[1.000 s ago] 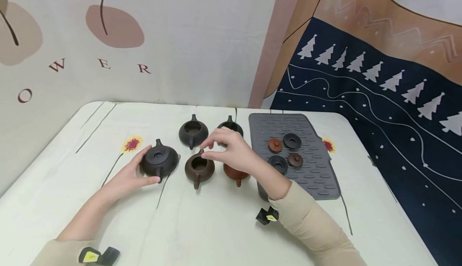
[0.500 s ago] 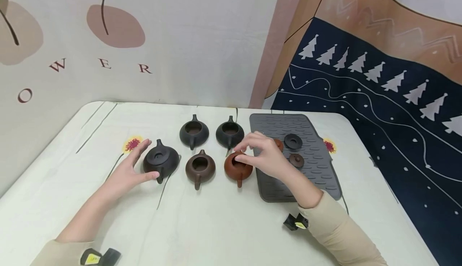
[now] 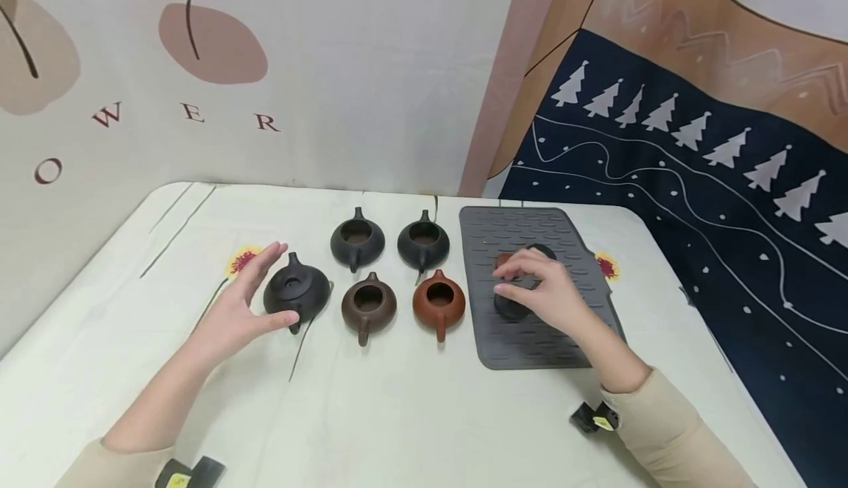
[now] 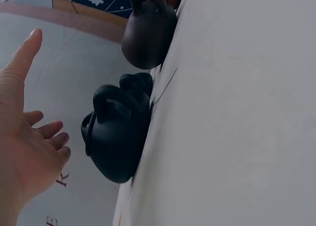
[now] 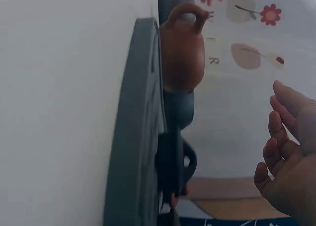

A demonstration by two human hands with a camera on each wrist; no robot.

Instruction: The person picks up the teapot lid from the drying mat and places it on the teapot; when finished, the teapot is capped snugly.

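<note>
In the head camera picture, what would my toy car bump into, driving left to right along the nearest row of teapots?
Left hand, black teapot with its lid on, brown teapot, reddish teapot, grey mat.

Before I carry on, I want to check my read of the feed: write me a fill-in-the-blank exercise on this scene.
1. The black teapot beside the left hand is the only one of the five with its ____ on.
2. Counting the reddish-brown teapot, ____ teapots have uncovered mouths.
3. The mat below the right hand is coloured ____.

Missing words: lid; four; grey.
</note>
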